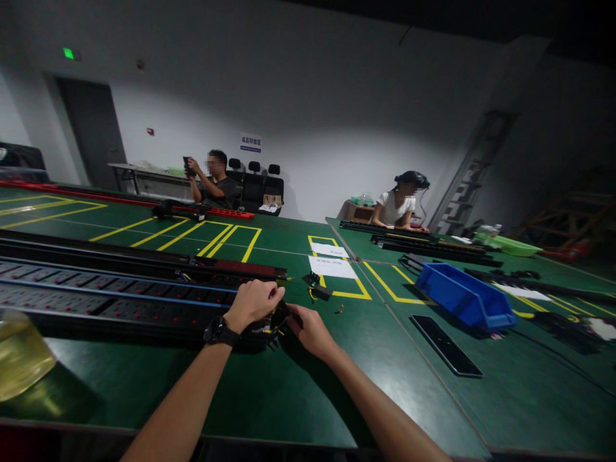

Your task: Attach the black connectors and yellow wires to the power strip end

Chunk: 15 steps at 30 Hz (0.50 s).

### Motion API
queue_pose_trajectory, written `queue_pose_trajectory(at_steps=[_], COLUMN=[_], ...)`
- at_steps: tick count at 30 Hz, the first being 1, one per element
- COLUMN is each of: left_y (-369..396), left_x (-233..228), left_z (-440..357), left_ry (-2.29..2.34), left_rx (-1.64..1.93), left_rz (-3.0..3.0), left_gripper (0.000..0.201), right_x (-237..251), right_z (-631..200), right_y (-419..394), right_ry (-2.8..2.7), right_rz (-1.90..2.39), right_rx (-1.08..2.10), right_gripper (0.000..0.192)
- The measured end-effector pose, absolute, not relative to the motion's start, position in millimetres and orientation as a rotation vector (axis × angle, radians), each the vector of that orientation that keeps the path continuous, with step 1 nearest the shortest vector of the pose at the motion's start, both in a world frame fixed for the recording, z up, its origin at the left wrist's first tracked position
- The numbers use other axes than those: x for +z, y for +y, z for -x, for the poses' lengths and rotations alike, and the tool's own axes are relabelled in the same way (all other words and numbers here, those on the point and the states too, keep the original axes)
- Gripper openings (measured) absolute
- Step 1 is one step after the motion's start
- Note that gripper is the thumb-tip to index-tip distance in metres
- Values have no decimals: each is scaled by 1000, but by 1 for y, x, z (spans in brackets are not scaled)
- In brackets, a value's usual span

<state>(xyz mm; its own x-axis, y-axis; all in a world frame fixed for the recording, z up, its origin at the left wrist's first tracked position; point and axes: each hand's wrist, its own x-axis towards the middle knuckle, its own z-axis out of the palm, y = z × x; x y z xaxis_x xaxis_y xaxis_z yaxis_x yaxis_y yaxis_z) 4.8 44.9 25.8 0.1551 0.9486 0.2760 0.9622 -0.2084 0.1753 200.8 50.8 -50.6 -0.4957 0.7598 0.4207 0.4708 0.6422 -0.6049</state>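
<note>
Here, both hands work at the near end of a long black power strip with red switches (144, 301) on the green table (269, 385).
Left hand (253, 303) curled over the end; right hand (310, 328) pinching small wiring there; a slip could drop loose parts.

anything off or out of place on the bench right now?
A small brass-coloured part, maybe a screw, lies loose on the green table, apart from the blue bin. Both hands, left and right, are at the end of the long power strip, where wires show. No visible spill or damage.
</note>
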Motion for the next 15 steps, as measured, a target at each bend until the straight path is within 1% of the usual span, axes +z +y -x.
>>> queue_pose_trajectory(at_steps=[6,15], left_y=[46,45], left_x=[27,25], left_z=[-4,-5], left_ry=[-1980,-1977], left_rx=[-501,-510], left_rz=[2365,2404], left_gripper=[53,51], right_x=[-52,-56], right_z=[-201,-201], right_y=[52,55], right_ry=[-2183,-2168], right_rz=[939,820], right_rx=[557,715], right_gripper=[40,68])
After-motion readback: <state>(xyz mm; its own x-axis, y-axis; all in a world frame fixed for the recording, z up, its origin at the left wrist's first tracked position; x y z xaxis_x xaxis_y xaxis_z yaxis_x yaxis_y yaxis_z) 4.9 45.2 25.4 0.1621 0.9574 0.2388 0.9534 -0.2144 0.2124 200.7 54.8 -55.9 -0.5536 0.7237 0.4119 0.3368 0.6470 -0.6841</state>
